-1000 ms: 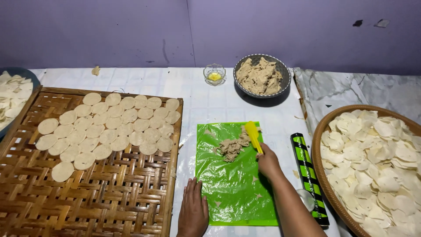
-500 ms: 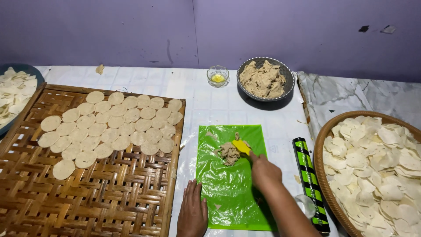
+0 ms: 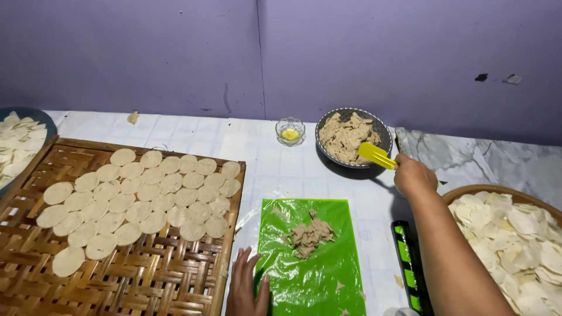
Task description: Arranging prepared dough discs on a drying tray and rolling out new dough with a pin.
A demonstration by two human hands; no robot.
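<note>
My right hand grips a yellow spatula whose blade reaches over the rim of a dark bowl of beige dough pieces. My left hand lies flat with fingers spread on the left edge of a green plastic sheet. A small heap of beige dough bits sits in the middle of that sheet.
A woven bamboo tray at left carries rows of flat round dough discs. A round basket of pale chips is at right, another dish of chips far left. A small glass cup and a black-and-green strip are nearby.
My right hand has lifted the yellow spatula off the green sheet and carried it up and right to the dark bowl. The left hand stayed on the sheet.
</note>
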